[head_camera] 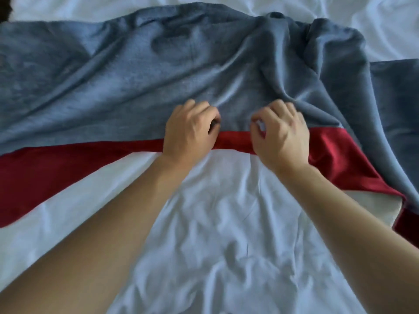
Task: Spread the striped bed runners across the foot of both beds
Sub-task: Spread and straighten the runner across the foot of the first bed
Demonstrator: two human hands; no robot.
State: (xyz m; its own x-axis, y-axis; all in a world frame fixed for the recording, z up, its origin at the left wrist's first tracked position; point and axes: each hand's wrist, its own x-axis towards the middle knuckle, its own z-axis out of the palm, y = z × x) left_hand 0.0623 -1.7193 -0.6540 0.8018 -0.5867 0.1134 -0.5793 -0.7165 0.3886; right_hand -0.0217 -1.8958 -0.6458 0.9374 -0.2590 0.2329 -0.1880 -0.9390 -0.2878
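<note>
A bed runner of grey-blue plush with a red band along its near edge lies rumpled across the white bed sheet. My left hand rests on the seam between blue and red, fingers curled into the fabric. My right hand sits a short way to its right on the same seam, thumb and fingers pinching the cloth. The runner bunches into deep folds at the upper right, and its right end is turned over, showing a pale underside.
White sheet shows beyond the runner at the top and wrinkled between my forearms. A dark patch sits at the top-left corner.
</note>
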